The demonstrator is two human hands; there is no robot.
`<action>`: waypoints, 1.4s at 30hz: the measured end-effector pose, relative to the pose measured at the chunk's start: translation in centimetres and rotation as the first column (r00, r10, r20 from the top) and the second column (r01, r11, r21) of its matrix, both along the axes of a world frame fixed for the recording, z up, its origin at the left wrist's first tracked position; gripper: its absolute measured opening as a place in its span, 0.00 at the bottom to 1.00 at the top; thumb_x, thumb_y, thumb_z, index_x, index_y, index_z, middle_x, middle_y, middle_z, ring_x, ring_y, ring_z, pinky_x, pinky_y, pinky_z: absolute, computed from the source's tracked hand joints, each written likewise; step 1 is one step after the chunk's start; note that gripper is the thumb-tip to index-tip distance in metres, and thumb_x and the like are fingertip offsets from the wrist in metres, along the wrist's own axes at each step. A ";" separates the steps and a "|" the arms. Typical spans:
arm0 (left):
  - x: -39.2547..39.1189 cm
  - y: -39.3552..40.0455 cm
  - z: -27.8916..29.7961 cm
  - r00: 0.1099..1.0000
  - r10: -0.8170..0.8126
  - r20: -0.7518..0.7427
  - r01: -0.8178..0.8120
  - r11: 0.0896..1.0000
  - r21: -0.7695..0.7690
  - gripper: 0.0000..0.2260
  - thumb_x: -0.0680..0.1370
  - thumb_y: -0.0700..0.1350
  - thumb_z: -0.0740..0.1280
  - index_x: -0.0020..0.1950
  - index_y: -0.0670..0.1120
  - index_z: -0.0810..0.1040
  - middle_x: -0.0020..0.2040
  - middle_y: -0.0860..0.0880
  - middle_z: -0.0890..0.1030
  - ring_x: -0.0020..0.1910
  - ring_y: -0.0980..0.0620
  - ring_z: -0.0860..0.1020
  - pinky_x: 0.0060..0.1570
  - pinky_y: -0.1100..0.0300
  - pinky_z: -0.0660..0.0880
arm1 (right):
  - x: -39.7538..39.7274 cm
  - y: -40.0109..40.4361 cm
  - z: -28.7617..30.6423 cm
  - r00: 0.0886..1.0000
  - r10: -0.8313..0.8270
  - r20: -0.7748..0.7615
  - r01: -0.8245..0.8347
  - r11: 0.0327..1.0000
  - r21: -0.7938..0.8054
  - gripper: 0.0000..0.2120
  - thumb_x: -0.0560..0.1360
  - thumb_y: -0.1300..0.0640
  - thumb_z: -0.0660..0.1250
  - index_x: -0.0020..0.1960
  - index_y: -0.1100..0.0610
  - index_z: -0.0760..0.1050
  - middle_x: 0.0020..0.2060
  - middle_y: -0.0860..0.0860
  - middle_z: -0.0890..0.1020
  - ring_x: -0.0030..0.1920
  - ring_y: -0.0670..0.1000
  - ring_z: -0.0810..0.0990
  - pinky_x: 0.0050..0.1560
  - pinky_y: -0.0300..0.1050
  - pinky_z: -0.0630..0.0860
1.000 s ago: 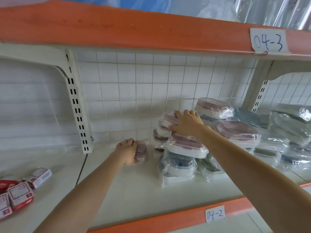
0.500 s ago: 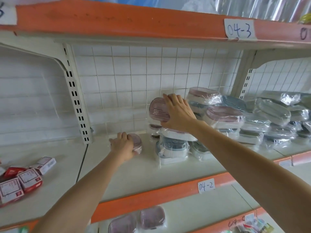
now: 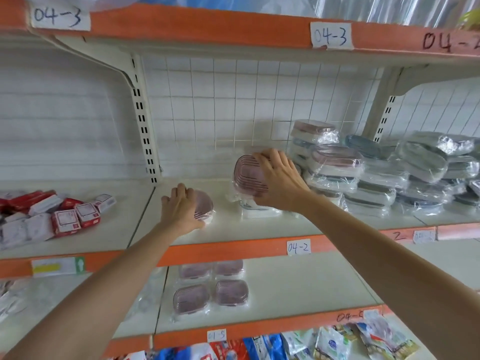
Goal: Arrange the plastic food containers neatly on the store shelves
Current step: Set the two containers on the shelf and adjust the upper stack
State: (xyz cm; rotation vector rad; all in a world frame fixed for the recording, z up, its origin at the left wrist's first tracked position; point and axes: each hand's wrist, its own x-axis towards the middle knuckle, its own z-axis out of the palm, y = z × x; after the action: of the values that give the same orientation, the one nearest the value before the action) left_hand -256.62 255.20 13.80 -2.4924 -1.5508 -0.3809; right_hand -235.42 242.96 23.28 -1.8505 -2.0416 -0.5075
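Restocking partly done: both hands hold pink containers.
Near, four tubs [image 3: 211, 287] lie neat on the lower shelf [image 3: 298, 284]. Left hand [image 3: 181, 209] grips a tub [image 3: 204, 207] on the middle shelf [image 3: 259, 227]; right hand [image 3: 279, 181] holds a lifted container [image 3: 248, 175]. Behind, the pile [image 3: 376, 172] remains jumbled.

Both forearms stretched forward, left hand [image 3: 181, 207] lower, palm down with fingers curved over something, right hand [image 3: 279, 181] higher and just beside it, fingers spread and bent in a grip.
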 end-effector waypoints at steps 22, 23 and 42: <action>-2.5 -20.3 -8.3 0.981 -0.122 -0.151 0.123 0.992 -0.003 0.39 0.64 0.55 0.76 0.69 0.40 0.67 0.63 0.41 0.69 0.61 0.42 0.70 0.61 0.48 0.66 | 0.0 -14.1 -15.4 0.989 0.141 -0.046 -0.147 0.900 -0.410 0.42 0.65 0.45 0.71 0.73 0.57 0.57 0.65 0.54 0.63 0.65 0.54 0.63 0.68 0.46 0.59; -2.7 -20.5 -9.2 0.979 -0.127 -0.161 0.120 0.992 -0.049 0.38 0.66 0.56 0.74 0.70 0.42 0.65 0.64 0.42 0.68 0.63 0.43 0.68 0.63 0.49 0.64 | -0.1 -14.1 -16.2 0.988 0.141 -0.067 -0.156 0.894 -0.421 0.41 0.66 0.46 0.71 0.73 0.57 0.58 0.65 0.54 0.64 0.65 0.54 0.63 0.68 0.46 0.59; -3.2 -14.1 -19.8 0.974 -0.087 -0.209 0.009 0.938 -0.347 0.31 0.72 0.53 0.71 0.68 0.44 0.62 0.67 0.47 0.68 0.68 0.47 0.66 0.73 0.54 0.54 | -1.0 -7.1 -29.2 0.993 0.004 -0.117 -0.073 0.802 -0.593 0.35 0.70 0.42 0.67 0.70 0.58 0.61 0.66 0.54 0.67 0.67 0.55 0.64 0.70 0.47 0.56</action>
State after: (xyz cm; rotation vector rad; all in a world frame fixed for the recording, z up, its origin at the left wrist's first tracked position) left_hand -259.80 241.05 -6.04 -2.7167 -1.5797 0.1794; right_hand -236.42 235.88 -5.94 -2.0918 -2.3278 0.3004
